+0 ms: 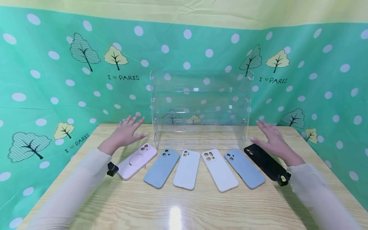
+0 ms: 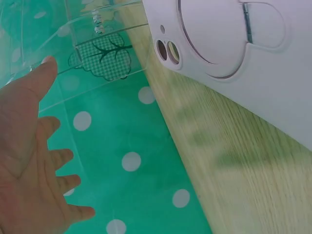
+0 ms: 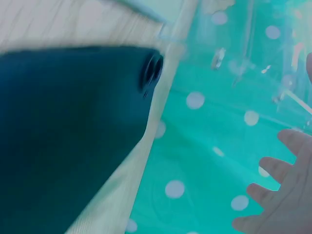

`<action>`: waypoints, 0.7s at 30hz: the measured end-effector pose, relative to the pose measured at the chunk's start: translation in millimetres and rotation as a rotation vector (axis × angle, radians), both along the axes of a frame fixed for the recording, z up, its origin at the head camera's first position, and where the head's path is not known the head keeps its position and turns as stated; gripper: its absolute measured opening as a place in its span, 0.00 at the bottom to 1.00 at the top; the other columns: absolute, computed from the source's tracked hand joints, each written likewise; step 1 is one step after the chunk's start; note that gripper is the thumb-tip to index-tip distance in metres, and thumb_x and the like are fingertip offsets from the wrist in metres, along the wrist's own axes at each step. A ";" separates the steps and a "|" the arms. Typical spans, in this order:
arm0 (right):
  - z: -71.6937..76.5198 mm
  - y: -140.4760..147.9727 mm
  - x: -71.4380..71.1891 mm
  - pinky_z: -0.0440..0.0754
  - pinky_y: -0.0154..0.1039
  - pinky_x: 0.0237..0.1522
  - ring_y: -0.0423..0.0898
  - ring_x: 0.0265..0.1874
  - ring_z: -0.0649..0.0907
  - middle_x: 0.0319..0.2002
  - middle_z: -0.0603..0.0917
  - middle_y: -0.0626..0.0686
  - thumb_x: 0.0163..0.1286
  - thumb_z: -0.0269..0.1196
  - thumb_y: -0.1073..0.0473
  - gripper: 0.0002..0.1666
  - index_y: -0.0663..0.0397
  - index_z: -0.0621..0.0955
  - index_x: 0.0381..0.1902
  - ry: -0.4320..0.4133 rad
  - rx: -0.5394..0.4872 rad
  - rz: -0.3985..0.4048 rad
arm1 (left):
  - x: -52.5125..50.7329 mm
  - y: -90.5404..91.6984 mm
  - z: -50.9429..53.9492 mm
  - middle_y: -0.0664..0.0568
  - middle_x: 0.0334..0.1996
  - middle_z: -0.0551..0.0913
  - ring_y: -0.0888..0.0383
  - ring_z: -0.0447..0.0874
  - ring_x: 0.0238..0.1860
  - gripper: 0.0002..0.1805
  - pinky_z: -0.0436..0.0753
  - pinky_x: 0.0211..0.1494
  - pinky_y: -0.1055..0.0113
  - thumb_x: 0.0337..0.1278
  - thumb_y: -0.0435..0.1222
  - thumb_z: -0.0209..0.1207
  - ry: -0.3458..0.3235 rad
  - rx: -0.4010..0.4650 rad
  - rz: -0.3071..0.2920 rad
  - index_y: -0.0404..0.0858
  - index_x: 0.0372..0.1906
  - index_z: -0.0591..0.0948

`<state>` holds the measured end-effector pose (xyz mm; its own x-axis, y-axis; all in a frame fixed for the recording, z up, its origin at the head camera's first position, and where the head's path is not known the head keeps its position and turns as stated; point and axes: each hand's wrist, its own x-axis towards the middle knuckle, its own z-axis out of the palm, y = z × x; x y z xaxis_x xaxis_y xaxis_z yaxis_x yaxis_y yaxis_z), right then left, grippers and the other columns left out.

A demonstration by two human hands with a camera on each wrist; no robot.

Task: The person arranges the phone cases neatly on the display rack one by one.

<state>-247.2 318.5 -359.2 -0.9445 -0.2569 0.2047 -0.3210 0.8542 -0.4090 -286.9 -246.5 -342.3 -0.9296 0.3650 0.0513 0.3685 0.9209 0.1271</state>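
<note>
Several phone cases lie fanned out in a row on the table. My left hand [image 1: 124, 133], fingers spread and holding nothing, is above and behind the pink case [image 1: 137, 161] at the row's left end. Beside it are a blue case [image 1: 162, 169], a white case [image 1: 187, 170], another white case [image 1: 220, 172] and another blue case [image 1: 245, 169]. My right hand [image 1: 274, 140], fingers also spread and empty, is over the far side of the black case [image 1: 265, 163]. In the wrist views, the left hand [image 2: 34, 161] and right hand [image 3: 287, 190] touch no case.
A clear acrylic tiered rack [image 1: 201, 127] stands behind the cases, between the hands. The wooden table [image 1: 138, 207] reaches back to a green dotted cloth [image 1: 178, 38] with printed trees. Dark wrist cameras sit at both cuffs.
</note>
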 end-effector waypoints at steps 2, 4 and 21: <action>1.5 -6.0 -0.5 0.44 0.77 0.60 0.72 0.69 0.43 0.73 0.43 0.68 0.68 0.56 0.41 0.49 0.55 0.46 0.74 -0.040 -0.040 0.000 | 0.9 -1.4 -0.1 0.36 0.74 0.40 0.31 0.34 0.71 0.43 0.37 0.68 0.31 0.65 0.59 0.46 -0.005 0.006 -0.003 0.40 0.74 0.48; 2.7 -12.1 -1.6 0.45 0.77 0.60 0.72 0.69 0.43 0.73 0.42 0.68 0.68 0.56 0.41 0.50 0.56 0.46 0.74 -0.065 -0.067 0.000 | 2.5 -3.2 -0.9 0.36 0.74 0.40 0.31 0.35 0.71 0.43 0.38 0.68 0.31 0.65 0.59 0.46 -0.008 0.018 -0.007 0.40 0.74 0.48; -5.1 -36.7 -10.4 0.59 0.69 0.63 0.68 0.67 0.58 0.73 0.51 0.65 0.67 0.57 0.40 0.49 0.49 0.46 0.75 -0.094 -0.315 -0.110 | 22.6 -18.1 -27.6 0.35 0.73 0.47 0.33 0.42 0.71 0.42 0.46 0.69 0.33 0.64 0.45 0.56 -0.130 0.435 -0.099 0.37 0.74 0.48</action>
